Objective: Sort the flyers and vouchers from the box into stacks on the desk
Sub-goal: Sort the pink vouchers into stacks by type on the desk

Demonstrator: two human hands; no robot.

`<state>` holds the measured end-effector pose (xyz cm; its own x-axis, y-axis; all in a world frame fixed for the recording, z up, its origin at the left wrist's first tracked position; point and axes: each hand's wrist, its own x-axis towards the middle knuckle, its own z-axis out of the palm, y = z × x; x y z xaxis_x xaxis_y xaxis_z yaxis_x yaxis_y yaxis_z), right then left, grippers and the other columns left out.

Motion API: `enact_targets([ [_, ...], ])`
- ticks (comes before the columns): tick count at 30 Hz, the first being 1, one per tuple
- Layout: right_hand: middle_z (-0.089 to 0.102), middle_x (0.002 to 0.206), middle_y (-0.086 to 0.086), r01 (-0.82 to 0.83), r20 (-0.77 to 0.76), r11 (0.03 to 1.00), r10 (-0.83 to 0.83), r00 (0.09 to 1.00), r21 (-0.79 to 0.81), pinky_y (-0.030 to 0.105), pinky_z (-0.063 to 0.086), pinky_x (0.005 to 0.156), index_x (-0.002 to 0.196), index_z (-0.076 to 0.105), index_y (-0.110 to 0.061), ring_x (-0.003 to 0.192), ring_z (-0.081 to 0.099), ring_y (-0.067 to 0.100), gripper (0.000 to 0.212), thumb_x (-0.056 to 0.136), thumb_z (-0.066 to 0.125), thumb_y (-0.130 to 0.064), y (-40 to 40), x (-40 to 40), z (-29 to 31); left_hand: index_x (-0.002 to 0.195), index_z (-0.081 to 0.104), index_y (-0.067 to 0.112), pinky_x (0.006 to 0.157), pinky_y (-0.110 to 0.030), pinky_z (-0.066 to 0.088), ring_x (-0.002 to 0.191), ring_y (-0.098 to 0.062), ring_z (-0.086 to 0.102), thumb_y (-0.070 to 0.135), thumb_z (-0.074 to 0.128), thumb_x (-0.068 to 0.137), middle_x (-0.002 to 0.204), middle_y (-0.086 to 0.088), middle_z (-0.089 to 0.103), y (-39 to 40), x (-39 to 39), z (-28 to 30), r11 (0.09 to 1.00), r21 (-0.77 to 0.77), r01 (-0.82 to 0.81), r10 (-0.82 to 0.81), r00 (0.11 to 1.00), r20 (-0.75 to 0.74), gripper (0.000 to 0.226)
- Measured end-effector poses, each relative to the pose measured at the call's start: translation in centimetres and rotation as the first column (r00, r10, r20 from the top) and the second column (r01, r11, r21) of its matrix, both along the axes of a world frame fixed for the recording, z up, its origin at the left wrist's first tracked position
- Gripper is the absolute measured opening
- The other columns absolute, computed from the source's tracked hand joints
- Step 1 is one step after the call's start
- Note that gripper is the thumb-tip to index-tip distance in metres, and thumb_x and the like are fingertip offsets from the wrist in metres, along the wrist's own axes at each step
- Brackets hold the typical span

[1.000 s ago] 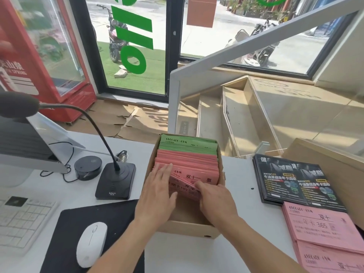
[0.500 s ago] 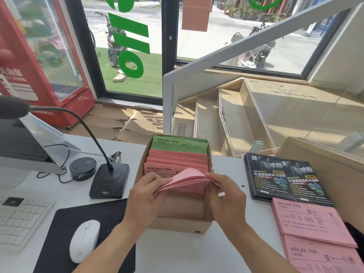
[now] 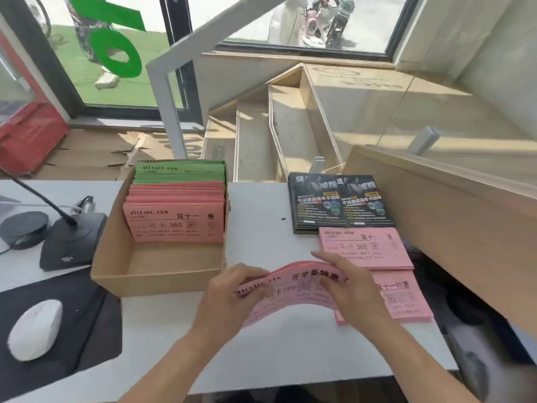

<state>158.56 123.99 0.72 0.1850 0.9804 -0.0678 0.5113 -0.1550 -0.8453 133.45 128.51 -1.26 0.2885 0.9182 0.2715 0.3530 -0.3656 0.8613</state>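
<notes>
1. A pink bundle [image 3: 290, 292] of vouchers is out of the box, held bowed upward just above the desk [image 3: 261, 353], right of the box's near corner.
2. The left hand [image 3: 232, 298] grips its left end with curled fingers; the right hand [image 3: 348, 286] pinches its right end, fingers on top.
3. Two pink stacks lie on the desk right of the hands: a far stack [image 3: 363, 247] and a near stack [image 3: 406, 298], whose left part the right hand and bundle cover.
4. Dark flyers [image 3: 340, 202] lie beyond them.
5. The box [image 3: 157, 274] at left holds upright pink and green vouchers at its far end; its near end is bare.
6. Step, as I judge: sorting the lifted bundle. Its heading looks unlike both stacks', so next read it, then match it or start a new stack.
</notes>
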Motion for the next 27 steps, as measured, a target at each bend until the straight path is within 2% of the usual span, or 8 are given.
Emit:
enact_targets([
  [4,0.070,0.099,-0.022,-0.109,-0.028,0.991,0.107,0.994,-0.073,0.034,0.056,0.090,0.139,0.045,-0.058,0.100,0.067,0.004,0.065,0.095,0.068,-0.015,-2.4,0.3,-2.9,0.093,0.075,0.033,0.075,-0.026,0.055,0.085,-0.005,0.070,0.025,0.088,0.075,0.088,0.021,0.073,-2.1,-0.3,-3.0,0.976,-0.199,-0.089,0.074,0.994,-0.083,0.024],
  [6,0.070,0.100,-0.021,-0.134,-0.041,0.989,0.132,0.990,-0.062,0.023,0.052,0.091,0.136,0.047,-0.056,0.102,0.064,-0.001,0.060,0.097,0.065,-0.015,-3.0,0.0,-3.7,0.097,0.074,0.036,0.080,-0.028,0.055,0.090,-0.006,0.069,0.023,0.087,0.076,0.091,0.021,0.073,-3.0,-0.7,-3.7,0.961,-0.253,-0.114,0.092,0.991,-0.098,0.028],
  [9,0.066,0.113,-0.021,-0.138,-0.028,0.990,0.138,0.990,-0.013,0.006,0.043,0.086,0.136,0.050,-0.049,0.107,0.057,-0.007,0.053,0.099,0.061,-0.013,-3.6,0.2,-4.2,0.111,0.069,0.036,0.086,-0.023,0.054,0.096,-0.001,0.067,0.007,0.080,0.083,0.101,0.024,0.071,-4.3,-1.2,-4.0,0.937,-0.301,-0.180,0.170,0.984,-0.059,0.042],
  [14,0.063,0.116,-0.027,-0.117,-0.040,0.993,0.117,0.992,0.000,0.007,0.046,0.081,0.127,0.055,-0.050,0.107,0.056,-0.010,0.048,0.103,0.052,-0.008,-4.3,0.9,-4.7,0.116,0.064,0.042,0.076,-0.018,0.053,0.092,-0.007,0.067,0.006,0.064,0.096,0.103,0.025,0.071,-6.1,-0.7,-4.0,0.892,-0.351,-0.285,0.295,0.955,-0.025,0.041],
  [17,0.064,0.117,-0.023,-0.085,-0.076,0.994,0.090,0.993,0.071,0.010,0.048,0.081,0.131,0.058,-0.042,0.108,0.059,-0.003,0.046,0.103,0.050,-0.007,-5.1,0.8,-4.7,0.119,0.063,0.038,0.072,-0.010,0.049,0.091,-0.001,0.065,0.007,0.061,0.097,0.101,0.027,0.070,-7.2,0.3,-3.3,0.875,-0.347,-0.337,0.364,0.931,0.014,0.038],
  [20,0.064,0.119,-0.024,-0.097,-0.112,0.995,0.098,0.989,0.019,0.011,0.047,0.083,0.135,0.054,-0.042,0.111,0.058,-0.003,0.047,0.104,0.050,-0.009,-6.0,1.1,-5.5,0.124,0.058,0.040,0.071,-0.009,0.049,0.092,0.002,0.065,0.007,0.059,0.099,0.100,0.026,0.070,-8.3,0.4,-3.3,0.865,-0.381,-0.327,0.361,0.932,0.020,0.042],
  [23,0.064,0.116,-0.027,-0.110,-0.108,0.993,0.105,0.989,-0.041,0.023,0.052,0.087,0.136,0.051,-0.048,0.110,0.059,-0.001,0.048,0.104,0.049,-0.012,-6.7,1.3,-6.5,0.121,0.059,0.042,0.067,-0.011,0.050,0.090,0.004,0.064,0.004,0.057,0.100,0.107,0.017,0.070,-9.2,0.8,-3.9,0.844,-0.418,-0.337,0.373,0.928,0.005,0.043],
  [27,0.066,0.107,-0.021,-0.042,-0.152,0.998,0.036,0.988,-0.041,0.031,0.060,0.078,0.135,0.045,-0.054,0.099,0.063,0.002,0.047,0.104,0.051,-0.019,-7.2,2.3,-6.1,0.122,0.058,0.044,0.069,-0.008,0.048,0.094,0.005,0.061,0.008,0.060,0.098,0.112,0.014,0.068,-9.5,2.0,-3.9,0.836,-0.419,-0.355,0.388,0.922,-0.007,0.043],
])
